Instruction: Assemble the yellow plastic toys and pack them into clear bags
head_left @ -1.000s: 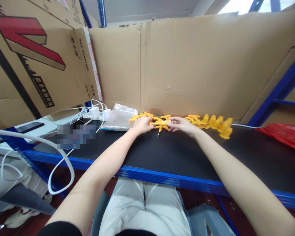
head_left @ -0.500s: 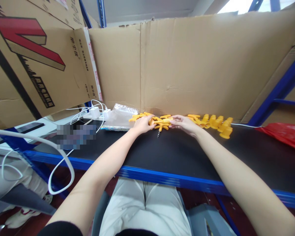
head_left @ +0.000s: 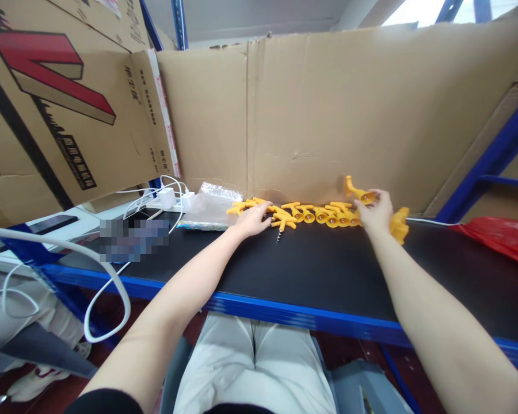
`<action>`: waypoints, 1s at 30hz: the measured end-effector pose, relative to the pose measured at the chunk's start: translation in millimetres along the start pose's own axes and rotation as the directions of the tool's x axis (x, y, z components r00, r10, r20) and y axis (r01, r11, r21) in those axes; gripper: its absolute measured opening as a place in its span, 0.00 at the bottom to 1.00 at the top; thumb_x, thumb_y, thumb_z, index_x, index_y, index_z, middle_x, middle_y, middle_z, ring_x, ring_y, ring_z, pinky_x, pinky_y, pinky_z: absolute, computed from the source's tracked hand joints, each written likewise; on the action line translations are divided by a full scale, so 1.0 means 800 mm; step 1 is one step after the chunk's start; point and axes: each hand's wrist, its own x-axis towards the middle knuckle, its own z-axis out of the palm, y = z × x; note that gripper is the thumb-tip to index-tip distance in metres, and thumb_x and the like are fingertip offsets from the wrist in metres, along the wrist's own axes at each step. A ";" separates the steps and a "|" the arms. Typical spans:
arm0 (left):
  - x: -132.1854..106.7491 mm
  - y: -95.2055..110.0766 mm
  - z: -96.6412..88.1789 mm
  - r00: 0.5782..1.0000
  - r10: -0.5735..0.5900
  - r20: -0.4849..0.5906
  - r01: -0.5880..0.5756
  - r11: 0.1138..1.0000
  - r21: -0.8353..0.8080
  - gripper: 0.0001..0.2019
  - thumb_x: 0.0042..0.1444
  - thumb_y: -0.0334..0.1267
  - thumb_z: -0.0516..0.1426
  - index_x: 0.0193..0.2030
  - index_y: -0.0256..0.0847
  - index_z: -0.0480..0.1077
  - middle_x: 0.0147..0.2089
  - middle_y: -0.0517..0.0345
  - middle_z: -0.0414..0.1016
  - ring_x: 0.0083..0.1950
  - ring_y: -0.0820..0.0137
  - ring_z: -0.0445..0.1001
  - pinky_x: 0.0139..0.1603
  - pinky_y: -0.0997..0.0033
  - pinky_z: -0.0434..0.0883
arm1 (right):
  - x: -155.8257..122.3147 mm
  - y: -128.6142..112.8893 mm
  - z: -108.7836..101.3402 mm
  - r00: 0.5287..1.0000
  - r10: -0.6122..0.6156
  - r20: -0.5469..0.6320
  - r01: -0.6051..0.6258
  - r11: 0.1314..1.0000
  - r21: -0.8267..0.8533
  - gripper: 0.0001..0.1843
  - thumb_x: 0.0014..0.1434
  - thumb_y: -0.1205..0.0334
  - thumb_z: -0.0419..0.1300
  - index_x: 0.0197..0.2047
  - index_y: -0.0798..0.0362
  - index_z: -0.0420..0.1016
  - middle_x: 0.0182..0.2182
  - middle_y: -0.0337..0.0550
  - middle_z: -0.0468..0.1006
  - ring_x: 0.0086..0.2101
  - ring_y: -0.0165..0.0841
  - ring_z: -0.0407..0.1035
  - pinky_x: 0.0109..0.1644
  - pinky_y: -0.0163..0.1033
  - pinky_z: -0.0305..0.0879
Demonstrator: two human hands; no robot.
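My right hand (head_left: 380, 211) is raised above the right part of a row of yellow pieces, its fingers closed on a yellow plastic piece with a round cup-shaped end (head_left: 357, 192). My left hand (head_left: 252, 221) lies low over branched yellow pieces (head_left: 240, 207), thumb and fingers apart. Just right of it, a yellow branched handle (head_left: 285, 218) has a metal corkscrew spiral (head_left: 280, 235) sticking out towards me. Several yellow pieces with hollow round ends (head_left: 334, 219) lie side by side between the hands. More yellow cups (head_left: 399, 225) stand partly hidden behind my right hand.
A cardboard wall (head_left: 328, 115) closes off the back of the black shelf (head_left: 285, 276). At left lie a clear plastic bag (head_left: 211, 210) and white chargers (head_left: 167, 197) with cables; a red bag (head_left: 501, 236) lies at right. A blue rail (head_left: 285, 310) edges the front.
My right hand has moved right and up from beside my left hand, carrying the cup-ended yellow piece. My left hand has barely moved; its fingers now look more spread.
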 end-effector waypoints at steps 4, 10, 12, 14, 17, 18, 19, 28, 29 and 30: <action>0.001 -0.001 0.002 1.000 0.016 0.013 -0.016 1.000 0.007 0.21 0.55 0.38 0.49 0.57 0.41 0.58 0.45 0.53 0.72 0.46 0.65 0.70 0.43 0.68 0.66 | -0.007 0.028 -0.015 0.974 -0.211 0.083 0.225 0.945 -0.237 0.17 0.46 0.68 0.53 0.43 0.54 0.65 0.43 0.52 0.69 0.45 0.40 0.64 0.51 0.47 0.60; 0.001 -0.001 0.004 0.999 0.031 0.023 -0.030 1.000 -0.007 0.19 0.54 0.39 0.50 0.54 0.41 0.61 0.42 0.54 0.72 0.42 0.67 0.71 0.39 0.71 0.66 | -0.018 0.036 -0.014 0.957 -0.179 0.228 0.241 0.928 -0.285 0.18 0.47 0.70 0.49 0.44 0.53 0.63 0.45 0.55 0.67 0.47 0.42 0.62 0.50 0.47 0.59; 0.002 -0.002 0.004 0.999 0.029 0.031 -0.028 1.000 -0.008 0.19 0.54 0.39 0.50 0.53 0.41 0.62 0.40 0.56 0.73 0.40 0.67 0.71 0.38 0.71 0.66 | -0.017 0.038 -0.011 0.956 -0.181 0.233 0.244 0.929 -0.279 0.19 0.47 0.71 0.48 0.44 0.54 0.64 0.45 0.56 0.67 0.48 0.41 0.62 0.51 0.46 0.59; 0.002 -0.002 0.005 0.999 0.029 0.039 -0.028 1.000 -0.010 0.19 0.55 0.39 0.50 0.53 0.42 0.62 0.38 0.56 0.73 0.39 0.67 0.72 0.37 0.71 0.66 | -0.014 0.043 -0.009 0.961 -0.148 0.234 0.212 0.937 -0.279 0.20 0.46 0.72 0.49 0.45 0.55 0.64 0.46 0.57 0.67 0.48 0.41 0.62 0.51 0.44 0.58; 0.002 -0.003 0.006 0.998 0.039 0.041 -0.038 0.999 -0.020 0.18 0.55 0.39 0.50 0.53 0.41 0.62 0.38 0.56 0.73 0.38 0.67 0.72 0.36 0.71 0.66 | -0.010 0.049 -0.006 0.973 0.030 0.230 0.045 0.947 -0.317 0.21 0.46 0.71 0.51 0.47 0.56 0.63 0.46 0.57 0.68 0.47 0.42 0.63 0.51 0.44 0.58; 0.003 -0.004 0.006 0.998 0.042 0.040 -0.041 0.999 -0.024 0.18 0.55 0.39 0.50 0.53 0.41 0.62 0.38 0.56 0.73 0.38 0.67 0.72 0.36 0.71 0.66 | -0.009 0.050 -0.006 0.968 0.098 0.232 -0.017 0.944 -0.330 0.21 0.47 0.70 0.52 0.47 0.56 0.64 0.46 0.56 0.69 0.46 0.42 0.64 0.51 0.45 0.59; 0.003 -0.005 0.007 0.998 0.045 0.039 -0.044 0.999 -0.027 0.18 0.55 0.39 0.50 0.53 0.41 0.62 0.37 0.56 0.73 0.38 0.67 0.72 0.36 0.71 0.66 | -0.008 0.050 -0.005 0.959 0.151 0.240 -0.064 0.940 -0.335 0.20 0.47 0.68 0.53 0.46 0.57 0.65 0.45 0.55 0.70 0.46 0.42 0.65 0.51 0.45 0.59; 0.005 -0.009 0.011 0.997 0.067 0.042 -0.066 0.997 -0.027 0.18 0.55 0.39 0.50 0.53 0.41 0.63 0.37 0.57 0.73 0.38 0.67 0.72 0.35 0.71 0.67 | -0.014 0.031 -0.002 0.889 0.183 0.420 -0.034 0.940 -0.338 0.18 0.51 0.68 0.47 0.42 0.58 0.72 0.46 0.54 0.72 0.48 0.43 0.65 0.54 0.45 0.58; 0.005 -0.009 0.011 0.997 0.068 0.042 -0.067 0.997 -0.026 0.18 0.56 0.39 0.50 0.53 0.41 0.63 0.37 0.57 0.73 0.38 0.67 0.72 0.35 0.71 0.67 | -0.014 0.030 -0.002 0.889 0.173 0.423 -0.025 0.942 -0.334 0.19 0.52 0.68 0.46 0.43 0.59 0.72 0.47 0.54 0.72 0.49 0.43 0.64 0.55 0.45 0.58; 0.005 -0.010 0.011 0.997 0.068 0.043 -0.067 0.997 -0.026 0.18 0.56 0.39 0.50 0.53 0.41 0.63 0.37 0.57 0.73 0.38 0.67 0.72 0.35 0.71 0.67 | -0.013 0.030 -0.002 0.894 0.160 0.419 -0.012 0.942 -0.334 0.19 0.52 0.68 0.46 0.44 0.59 0.72 0.47 0.54 0.71 0.50 0.42 0.64 0.55 0.44 0.57</action>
